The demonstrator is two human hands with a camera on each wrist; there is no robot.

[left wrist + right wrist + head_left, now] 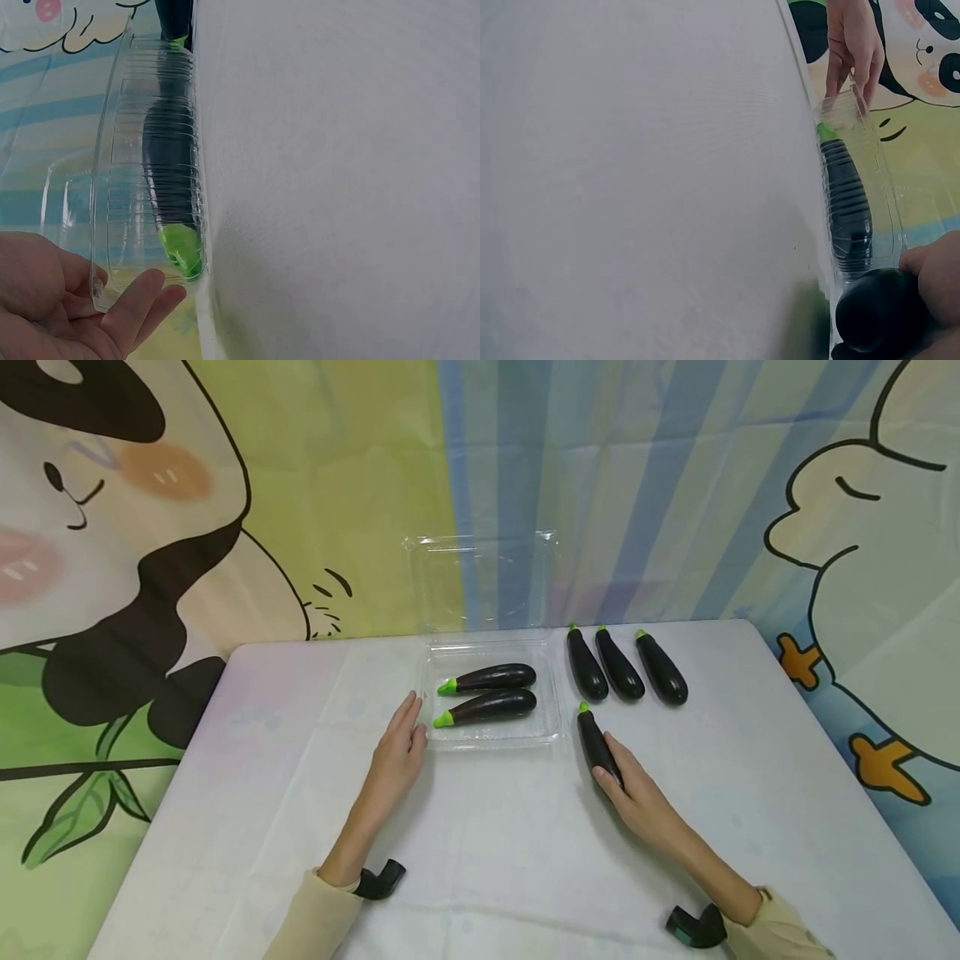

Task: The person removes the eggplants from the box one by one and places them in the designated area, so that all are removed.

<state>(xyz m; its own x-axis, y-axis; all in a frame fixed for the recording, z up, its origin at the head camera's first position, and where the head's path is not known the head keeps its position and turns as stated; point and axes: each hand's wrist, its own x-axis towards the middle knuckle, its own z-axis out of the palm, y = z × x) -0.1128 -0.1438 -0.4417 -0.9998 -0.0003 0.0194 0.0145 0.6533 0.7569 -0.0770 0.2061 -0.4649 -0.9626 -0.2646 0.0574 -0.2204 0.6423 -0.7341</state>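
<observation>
My right hand point(641, 793) grips an eggplant point(595, 742) by its thick end, thumb on the near side; its green stem points away. The eggplant's dark round end point(877, 311) shows large in the right wrist view. At the left end of a clear plastic clamshell box point(495, 743), my left hand point(399, 747) rests against the wall with fairly straight fingers point(139, 304). Two eggplants lie in the box side by side: a back one point(498, 677) and a front one point(495, 707), green stems to the left.
Behind the box, its clear lid point(480, 581) stands raised against the printed backdrop point(375, 485). Three more eggplants point(619, 664) lie in a row right of the box, near the back edge of the white-covered table point(487, 843).
</observation>
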